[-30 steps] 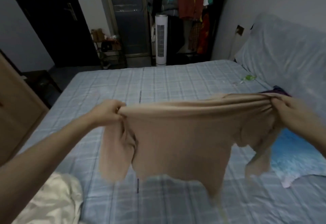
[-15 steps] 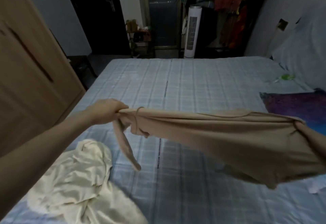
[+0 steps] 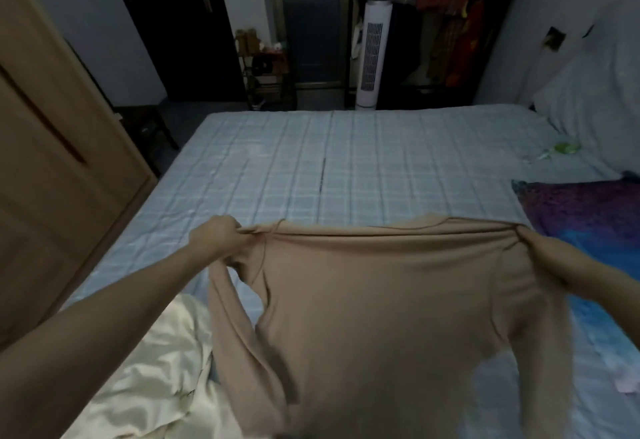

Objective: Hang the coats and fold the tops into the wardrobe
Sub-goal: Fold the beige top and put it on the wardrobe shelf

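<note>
Gripping a tan long-sleeved top (image 3: pixel 381 307) at both upper corners, hands spread wide apart. Left hand (image 3: pixel 216 239) has fingers curled tight round bunched fabric at one shoulder; right hand (image 3: pixel 543 251) pinches the other shoulder, fingers partly hidden by cloth. Top stretches taut between the hands along its upper edge, body hanging below them toward the person, over the bed (image 3: pixel 311 168). Plain tan, soft knit, lightly creased near each grip. One sleeve (image 3: pixel 239 334) dangles below the left hand; the other runs down under the right wrist. Cream garment (image 3: pixel 145 376) lies crumpled below the left forearm. Purple-blue cloth (image 3: pixel 588 217) lies just beyond the right hand. Wooden wardrobe door (image 3: pixel 52 161) stands off to the left of the left arm.
</note>
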The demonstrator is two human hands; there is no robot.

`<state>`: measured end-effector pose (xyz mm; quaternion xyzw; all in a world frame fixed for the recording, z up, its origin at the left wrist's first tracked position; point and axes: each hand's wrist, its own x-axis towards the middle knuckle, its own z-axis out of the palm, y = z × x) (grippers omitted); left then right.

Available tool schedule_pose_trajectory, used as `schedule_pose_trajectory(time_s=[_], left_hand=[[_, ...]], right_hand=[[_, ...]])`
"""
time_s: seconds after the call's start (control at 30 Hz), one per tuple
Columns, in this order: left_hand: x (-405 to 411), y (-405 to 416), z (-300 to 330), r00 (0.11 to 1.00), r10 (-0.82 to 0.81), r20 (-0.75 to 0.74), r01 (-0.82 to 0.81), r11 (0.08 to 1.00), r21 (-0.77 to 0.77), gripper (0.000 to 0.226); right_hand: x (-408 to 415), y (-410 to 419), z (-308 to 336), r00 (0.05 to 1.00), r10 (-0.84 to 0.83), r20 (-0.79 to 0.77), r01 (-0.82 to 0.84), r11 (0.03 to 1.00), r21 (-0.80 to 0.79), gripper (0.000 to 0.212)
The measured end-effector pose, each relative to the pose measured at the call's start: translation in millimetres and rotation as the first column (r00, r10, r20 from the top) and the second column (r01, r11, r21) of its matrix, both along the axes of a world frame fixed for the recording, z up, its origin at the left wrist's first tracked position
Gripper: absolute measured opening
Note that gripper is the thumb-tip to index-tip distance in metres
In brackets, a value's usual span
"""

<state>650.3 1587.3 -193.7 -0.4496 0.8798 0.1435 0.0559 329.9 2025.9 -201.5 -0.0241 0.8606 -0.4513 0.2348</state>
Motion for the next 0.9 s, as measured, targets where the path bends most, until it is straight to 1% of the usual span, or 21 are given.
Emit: schedule_pose_trajectory(time_s=[0.03, 0.07, 0.1, 0.13, 0.17, 0.23, 0.3, 0.33, 0.4, 0.47, 0.5, 0.53, 0.57, 0.6, 0.63, 0.67, 0.7, 0.73, 0.77, 0.83, 0.9], left_hand=[[-16, -11, 6, 0.998, -0.014, -0.053, 0.012, 0.999, -0.04, 0.058], [-33, -20, 19, 0.991, -0.025, -0.131, 0.014, 0.997, -0.08, 0.05], [-52, -33, 33, 0.974, -0.047, -0.222, 0.02, 0.992, -0.122, 0.041], [-71, -45, 52, 0.947, -0.084, -0.311, 0.03, 0.984, -0.176, 0.034], [-90, -56, 71, 0.92, -0.136, -0.368, 0.04, 0.966, -0.257, 0.028], [-122, -76, 108, 0.874, -0.263, -0.409, 0.058, 0.892, -0.449, 0.015], [-142, -95, 133, 0.825, -0.417, -0.381, 0.103, 0.775, -0.623, 0.009], [-147, -102, 140, 0.801, -0.484, -0.352, 0.134, 0.718, -0.683, 0.013], [-148, -115, 144, 0.754, -0.599, -0.27, 0.192, 0.593, -0.782, 0.021], [-136, -123, 141, 0.695, -0.696, -0.179, 0.244, 0.463, -0.852, 0.023], [-125, -124, 137, 0.671, -0.73, -0.132, 0.278, 0.412, -0.867, 0.025], [-113, -128, 127, 0.647, -0.756, -0.1, 0.315, 0.384, -0.868, 0.028], [-99, -131, 116, 0.625, -0.775, -0.087, 0.351, 0.379, -0.856, 0.03], [-84, -133, 102, 0.599, -0.797, -0.081, 0.392, 0.38, -0.838, 0.034], [-71, -134, 84, 0.574, -0.817, -0.059, 0.445, 0.371, -0.815, 0.04], [-57, -134, 63, 0.553, -0.833, -0.027, 0.497, 0.356, -0.792, 0.043], [-45, -130, 41, 0.535, -0.845, 0.005, 0.556, 0.348, -0.755, 0.039], [-33, -125, 14, 0.528, -0.848, 0.038, 0.6, 0.341, -0.724, 0.028], [-22, -118, -17, 0.524, -0.849, 0.069, 0.638, 0.337, -0.692, 0.021], [2, -99, -81, 0.507, -0.858, 0.087, 0.704, 0.354, -0.616, 0.035], [29, -84, -145, 0.488, -0.868, 0.093, 0.763, 0.373, -0.528, 0.046]], right_hand=[[-21, -24, 13, 0.995, -0.065, -0.076, 0.063, 0.998, -0.025, 0.116], [-20, -33, 23, 0.988, -0.079, -0.134, 0.089, 0.994, 0.07, 0.105], [-35, -40, 32, 0.963, -0.112, -0.243, 0.114, 0.993, -0.005, 0.094], [-48, -46, 52, 0.941, -0.144, -0.305, 0.122, 0.988, -0.091, 0.091], [-59, -51, 65, 0.891, -0.181, -0.416, 0.159, 0.983, -0.087, 0.09], [-79, -70, 102, 0.811, -0.297, -0.505, 0.292, 0.952, -0.091, 0.076], [-101, -79, 125, 0.756, -0.396, -0.522, 0.364, 0.916, -0.168, 0.073], [-102, -83, 136, 0.743, -0.424, -0.519, 0.362, 0.905, -0.222, 0.077], [-105, -88, 144, 0.71, -0.436, -0.553, 0.355, 0.9, -0.253, 0.084], [-100, -85, 138, 0.717, -0.453, -0.53, 0.334, 0.89, -0.31, 0.083], [-90, -83, 131, 0.732, -0.465, -0.498, 0.325, 0.881, -0.344, 0.084], [-81, -78, 119, 0.747, -0.488, -0.451, 0.33, 0.862, -0.386, 0.092], [-76, -69, 103, 0.75, -0.508, -0.423, 0.347, 0.847, -0.404, 0.099], [-71, -58, 84, 0.767, -0.518, -0.379, 0.379, 0.842, -0.385, 0.104], [-63, -43, 58, 0.818, -0.468, -0.333, 0.35, 0.866, -0.357, 0.108], [-54, -33, 36, 0.86, -0.396, -0.322, 0.295, 0.9, -0.32, 0.114], [-39, -24, 14, 0.881, -0.346, -0.323, 0.266, 0.927, -0.266, 0.119], [-23, -21, -8, 0.883, -0.332, -0.331, 0.253, 0.932, -0.261, 0.119], [-4, -17, -31, 0.891, -0.307, -0.335, 0.22, 0.937, -0.272, 0.113], [28, -5, -83, 0.899, -0.261, -0.352, 0.187, 0.955, -0.229, 0.082], [59, 10, -133, 0.906, -0.187, -0.381, 0.14, 0.979, -0.148, 0.066]])
